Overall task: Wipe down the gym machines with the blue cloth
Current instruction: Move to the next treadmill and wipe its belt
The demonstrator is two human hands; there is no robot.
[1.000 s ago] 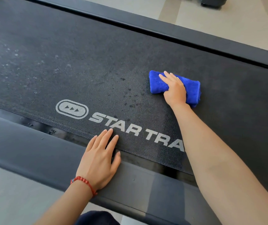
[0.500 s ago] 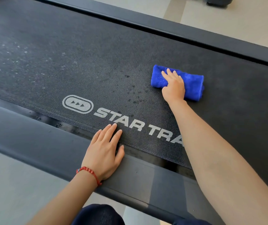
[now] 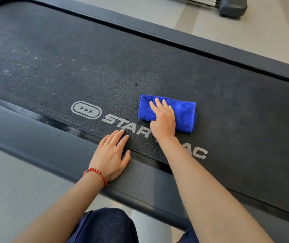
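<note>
We see open treadmill belt point(image 3: 105, 55) left of and beyond the blue cloth point(image 3: 184, 113); only the raised side rails point(image 3: 40, 137) hem it in.

- The floor point(image 3: 256, 34) is pale grey-beige and smooth, and it shows at the far right and again at the near left.
- A slightly darker beige strip point(image 3: 186, 18) runs across the floor at the far side.
- At the far right stands the dark grey base of another machine point(image 3: 232, 7), its metal rails cut off by the frame edge.
- The light is bright and even.
</note>
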